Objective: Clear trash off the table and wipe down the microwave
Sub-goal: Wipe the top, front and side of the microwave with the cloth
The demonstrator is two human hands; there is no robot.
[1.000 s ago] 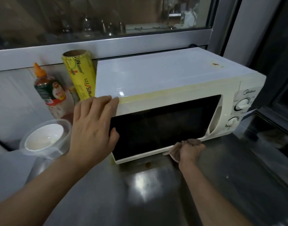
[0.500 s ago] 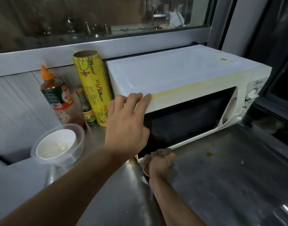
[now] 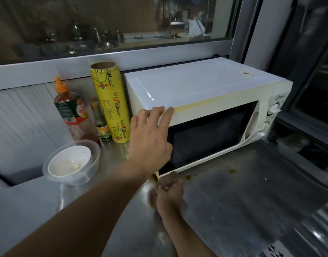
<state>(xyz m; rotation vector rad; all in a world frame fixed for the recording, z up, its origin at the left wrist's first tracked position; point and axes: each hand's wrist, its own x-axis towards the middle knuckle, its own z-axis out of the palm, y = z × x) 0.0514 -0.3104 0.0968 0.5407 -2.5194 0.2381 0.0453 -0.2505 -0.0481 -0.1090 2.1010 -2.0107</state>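
The white microwave (image 3: pixel 206 108) stands on the steel table (image 3: pixel 243 201), against the window frame. The left hand (image 3: pixel 150 138) lies flat with straight fingers on its upper front left corner. The right hand (image 3: pixel 168 195) grips a brown cloth (image 3: pixel 168 178) at the lower left corner of the door. Just left of the microwave stand a yellow cling-wrap roll (image 3: pixel 111 102), a small dark bottle (image 3: pixel 101 123), a chili sauce bottle (image 3: pixel 72 110) and a plastic container (image 3: pixel 72 164) with a white bowl inside.

**You are in a working kitchen**

You stand at a stainless-steel counter (image 3: pixel 243 191) carrying a white microwave (image 3: pixel 206 89), a sauce bottle (image 3: pixel 74 112), a roll of cling wrap (image 3: pixel 111 101) and a plastic tub (image 3: pixel 74 164). Metal vessels (image 3: pixel 103 39) show behind the glass.
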